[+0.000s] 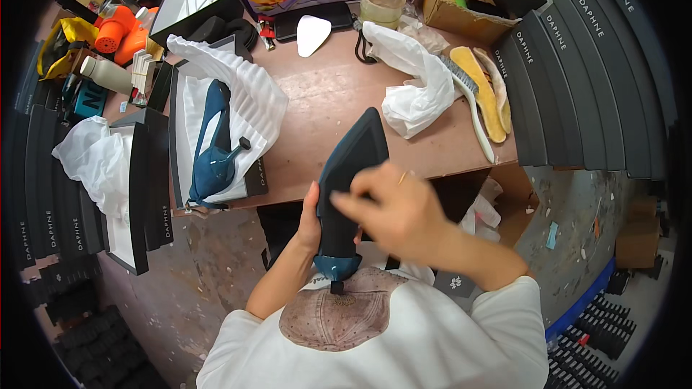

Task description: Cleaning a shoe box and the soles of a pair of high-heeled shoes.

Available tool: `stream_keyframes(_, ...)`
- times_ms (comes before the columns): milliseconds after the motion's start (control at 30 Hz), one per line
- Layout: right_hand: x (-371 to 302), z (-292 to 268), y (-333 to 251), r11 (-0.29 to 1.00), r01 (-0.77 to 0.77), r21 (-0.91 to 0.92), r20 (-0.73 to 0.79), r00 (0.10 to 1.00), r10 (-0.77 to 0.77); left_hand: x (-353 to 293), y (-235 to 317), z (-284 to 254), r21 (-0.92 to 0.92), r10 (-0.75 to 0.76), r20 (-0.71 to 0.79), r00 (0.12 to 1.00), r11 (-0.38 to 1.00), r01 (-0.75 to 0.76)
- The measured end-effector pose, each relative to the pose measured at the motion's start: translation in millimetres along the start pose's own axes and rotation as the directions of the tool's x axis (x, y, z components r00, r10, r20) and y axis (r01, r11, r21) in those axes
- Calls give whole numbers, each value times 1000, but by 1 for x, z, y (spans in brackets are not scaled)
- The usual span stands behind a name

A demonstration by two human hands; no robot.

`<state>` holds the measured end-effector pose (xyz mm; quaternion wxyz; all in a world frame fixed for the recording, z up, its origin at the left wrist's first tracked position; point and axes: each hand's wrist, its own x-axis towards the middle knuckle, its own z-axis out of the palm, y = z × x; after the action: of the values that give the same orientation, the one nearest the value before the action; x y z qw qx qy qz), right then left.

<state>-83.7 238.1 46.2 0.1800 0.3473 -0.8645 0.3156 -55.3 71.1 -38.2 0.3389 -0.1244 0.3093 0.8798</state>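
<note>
Held up in front of me, sole facing upward, is a dark blue heeled shoe (355, 151) with a black sole. Its pointed toe aims away from me, and the rounded blue heel end with a small black heel tip is nearest my body. My left hand (310, 222) grips the shoe from its left side, thumb along the edge. Over the sole hovers my right hand (400, 209), fingers curled and one fingertip at or close to the sole; whether anything sits in the fingers is hidden. A matching blue shoe (214, 169) lies in white paper inside an open box (256, 176) on the left.
Stacked dark shoeboxes (577, 79) line the right, with more stacks (43, 194) at left. On the table (317, 101) lie crumpled white paper (418, 97), a brush (472, 112), yellow insole-shaped pads (479, 94) and a jar (382, 3). An open box (137, 194) stands at left.
</note>
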Motion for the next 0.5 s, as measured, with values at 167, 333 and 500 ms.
stream_keyframes(167,11,-3,14,988,-89,-129,-6,996,89,-3,-11,-16,-42,-10,201,979,999,19)
stream_keyframes(333,-30,31,-31,998,44,39,165,985,-50,8,2,-15,-349,105,193,976,937,-32)
stream_keyframes(500,-47,36,-24,945,272,182,194,932,-305,14,7,-27,-253,24,340,940,965,67)
